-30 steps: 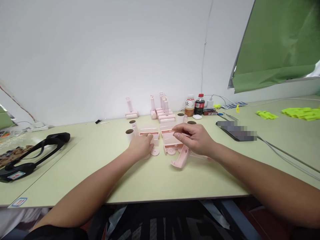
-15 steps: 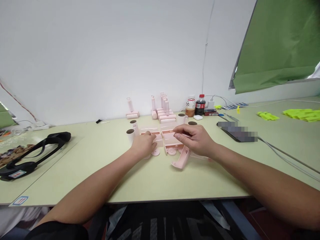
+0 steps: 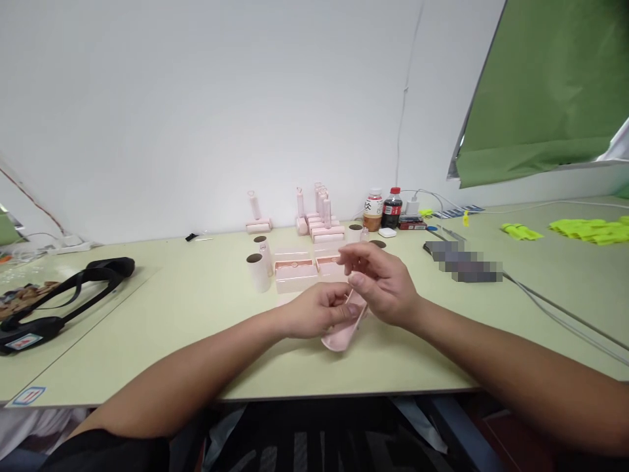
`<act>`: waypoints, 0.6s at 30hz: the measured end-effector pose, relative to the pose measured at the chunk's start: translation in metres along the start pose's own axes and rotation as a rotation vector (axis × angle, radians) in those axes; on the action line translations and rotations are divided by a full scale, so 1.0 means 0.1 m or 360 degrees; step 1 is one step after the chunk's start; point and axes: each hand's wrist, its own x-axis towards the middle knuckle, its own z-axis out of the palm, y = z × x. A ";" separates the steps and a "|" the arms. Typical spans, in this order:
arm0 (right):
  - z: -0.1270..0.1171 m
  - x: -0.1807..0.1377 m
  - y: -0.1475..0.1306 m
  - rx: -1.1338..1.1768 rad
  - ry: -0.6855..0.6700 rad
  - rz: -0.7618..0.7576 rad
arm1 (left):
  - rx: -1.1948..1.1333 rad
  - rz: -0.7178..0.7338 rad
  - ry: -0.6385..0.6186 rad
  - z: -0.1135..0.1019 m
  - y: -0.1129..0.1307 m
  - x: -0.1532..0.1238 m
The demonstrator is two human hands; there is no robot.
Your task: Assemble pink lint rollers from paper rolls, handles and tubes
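My two hands meet over the middle of the pale green table (image 3: pixel 196 314). My left hand (image 3: pixel 317 313) is closed around one end of a pink plastic roller frame (image 3: pixel 343 331), which hangs just above the tabletop. My right hand (image 3: pixel 381 282) grips the frame's other end with thumb and fingers curled. Just behind them lie pink trays (image 3: pixel 295 272) and a white paper roll (image 3: pixel 257 271) standing upright.
Assembled pink rollers (image 3: pixel 322 219) stand by the wall with two drink bottles (image 3: pixel 383 208). A blurred phone (image 3: pixel 462 265) and cables lie at right, yellow-green pieces (image 3: pixel 590 228) at far right, a black strap headset (image 3: pixel 59 298) at left.
My left hand left the pink trays and came toward me to the roller frame. My right hand lifted the frame off the table and both hands now hold it.
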 end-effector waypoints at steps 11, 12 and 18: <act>0.03 0.05 0.01 -0.0292 -0.0880 0.0229 | -0.0482 -0.0070 0.0291 -0.46 0.28 -0.34; 0.04 0.05 -0.03 -0.0320 -0.0868 0.0254 | -0.0500 -0.0054 0.0298 -0.46 0.28 -0.34; 0.00 0.10 -0.22 -0.0137 -0.0987 0.0435 | -0.0474 -0.0070 0.0374 -0.45 0.19 -0.32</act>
